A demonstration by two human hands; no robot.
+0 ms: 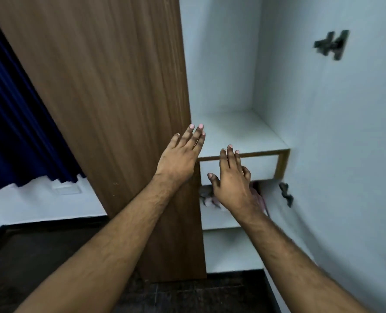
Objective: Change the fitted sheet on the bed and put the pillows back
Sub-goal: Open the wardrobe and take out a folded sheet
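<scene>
I face an open wardrobe with white shelves (237,132). My left hand (180,154) is stretched out with straight fingers in front of the edge of the wooden wardrobe door (101,86), holding nothing. My right hand (230,175) reaches forward with relaxed, spread fingers in front of the white drawer (264,168), also holding nothing. Below the drawer, a bundle of pink and white cloth (210,198) lies on a lower shelf, partly hidden by my right hand. No bed or pillows are in view.
The white inner side of the other wardrobe door (345,132) stands open at right, with dark hinges (332,45). A dark blue curtain (13,132) hangs at left above a white wall. The floor (52,256) is dark tile.
</scene>
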